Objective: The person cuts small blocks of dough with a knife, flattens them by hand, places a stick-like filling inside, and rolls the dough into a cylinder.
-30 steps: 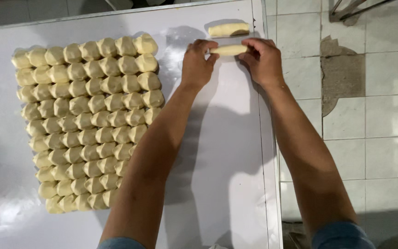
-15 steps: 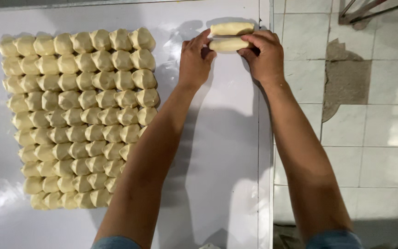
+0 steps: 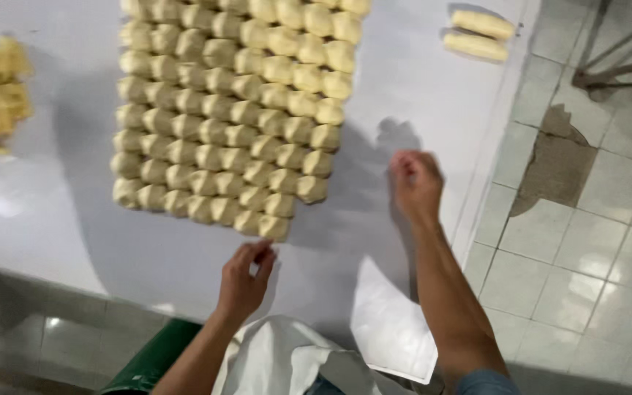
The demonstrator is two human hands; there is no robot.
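Here the left hand [image 3: 243, 278], fingers loosely curled and holding nothing, reaches the nearest corner piece [image 3: 274, 227] of the dough block [image 3: 232, 110] on the white table [image 3: 396, 88]. The blurred right hand [image 3: 416, 183] hovers beside, seemingly empty. Two dough rolls [image 3: 479, 34] lie well apart.

A white sheet covers the desk [image 3: 418, 88], its near corner hanging over the edge. To the right lies a floor [image 3: 594, 241] of pale square tiles with a worn grey patch [image 3: 554, 164]. Thin metal legs [image 3: 616, 69], perhaps of a stand, show at the top right. Light glares off the sheet at left.
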